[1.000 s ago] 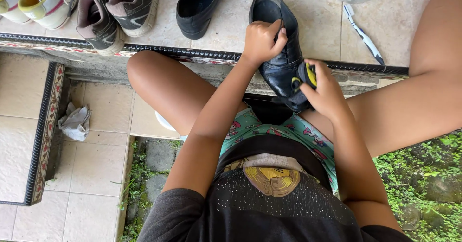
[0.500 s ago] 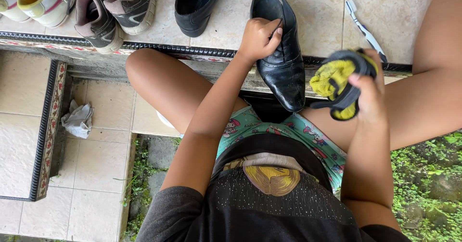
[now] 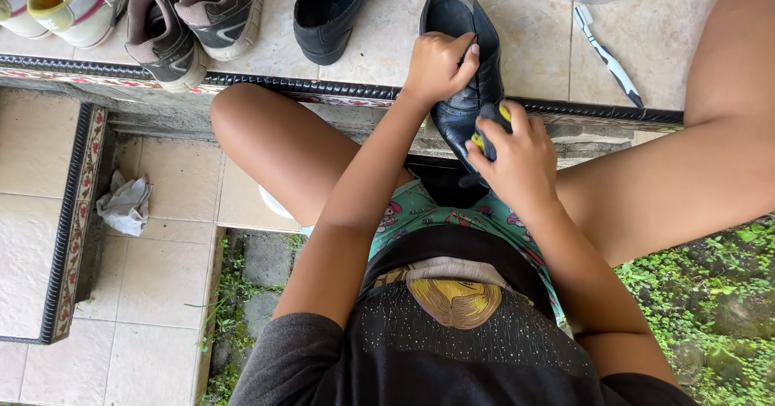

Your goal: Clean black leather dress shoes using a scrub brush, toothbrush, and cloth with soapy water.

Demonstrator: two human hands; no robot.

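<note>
ledge (image 3: 242,75): tiled step is carrying everything; the work is happening at its near edge, right under both sets of fingers.
black dress shoe (image 3: 467,67): lying on the ledge with the toe pointing at the person and overhanging the edge a little; it is sitting directly under the fingertips of both hands.
left hand (image 3: 438,65): fingers are curling tight over the shoe's collar and laces, pinning it down. Judgement: grip should be staying this firm so the shoe is not sliding off the edge while being rubbed.
right hand (image 3: 519,157): fingers are wrapping closed around the pad, pressing it on the toe end just below the left fingertips.
black and yellow pad (image 3: 489,123): mostly hidden inside the right fingers, touching the toe leather. Judgement: short, even strokes, pressure flat through the pad rather than the fingertips; working the side seams calls for turning the shoe with the left hand.
other shoes (image 3: 202,10): well to the left of the left fingers, apart from the work.
toothbrush (image 3: 607,55): lying on the ledge beyond and right of the right fingers, untouched.
crumpled cloth (image 3: 125,204): on the lower floor, far left of both hands.
</note>
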